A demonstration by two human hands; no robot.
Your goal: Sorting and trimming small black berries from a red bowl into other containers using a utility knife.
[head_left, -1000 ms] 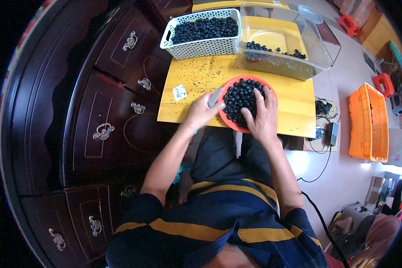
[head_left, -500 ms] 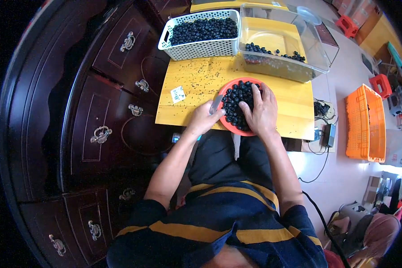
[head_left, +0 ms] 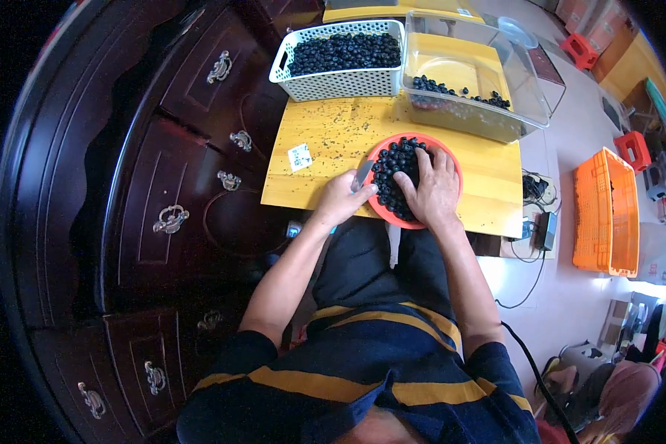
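A round red bowl full of blueberries stands at the near edge of the yellow table. At its left rim is my left hand, closed, with the thumb over the edge. A grey, flat, narrow piece shows between that hand and the rim; what it is I cannot make out. My right hand lies palm down on the berries at the bowl's right side, fingers spread and slightly bent. It covers part of the fruit and the right rim.
Behind the bowl stand a white perforated basket full of blueberries and a clear plastic bin with some berries. Dark specks and a white printed card lie on the yellow table. Dark drawers flank the left; an orange crate stands right.
My right fingers have bent a little and shifted over the berries. The left hand keeps its place at the rim. The whole view has moved slightly.
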